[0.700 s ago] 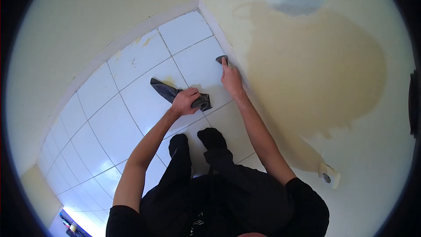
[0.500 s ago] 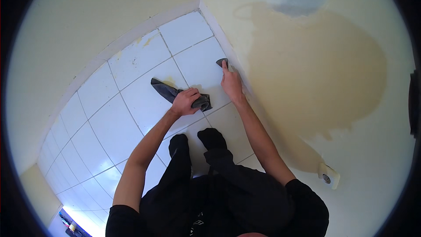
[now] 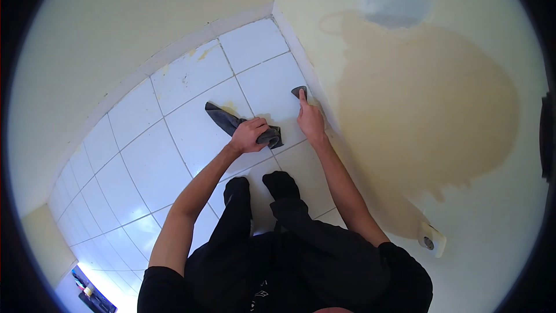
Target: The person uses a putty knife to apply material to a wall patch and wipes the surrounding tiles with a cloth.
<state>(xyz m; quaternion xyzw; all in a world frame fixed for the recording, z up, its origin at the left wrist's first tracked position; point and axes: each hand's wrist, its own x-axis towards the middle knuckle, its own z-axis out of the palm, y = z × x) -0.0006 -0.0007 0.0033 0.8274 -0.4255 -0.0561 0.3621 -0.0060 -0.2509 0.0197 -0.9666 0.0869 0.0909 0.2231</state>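
My left hand (image 3: 250, 134) presses down on a dark grey cloth (image 3: 225, 119) that lies crumpled on the white tiled floor (image 3: 191, 139). My right hand (image 3: 310, 119) holds a small dark scraper (image 3: 299, 91) with its blade against the floor, close to the base of the wall. The forefinger lies along the tool. Both hands are close together, just ahead of my feet in black socks (image 3: 281, 184).
The pale yellow wall on the right carries a large tan damp-looking patch (image 3: 428, 116) and a grey filler spot (image 3: 398, 3). A white wall socket (image 3: 431, 239) sits low on that wall. Yellowish smears mark the tiles near the far skirting (image 3: 200, 54).
My right hand with the scraper has shifted slightly along the floor by the wall. The left hand stays on the cloth.
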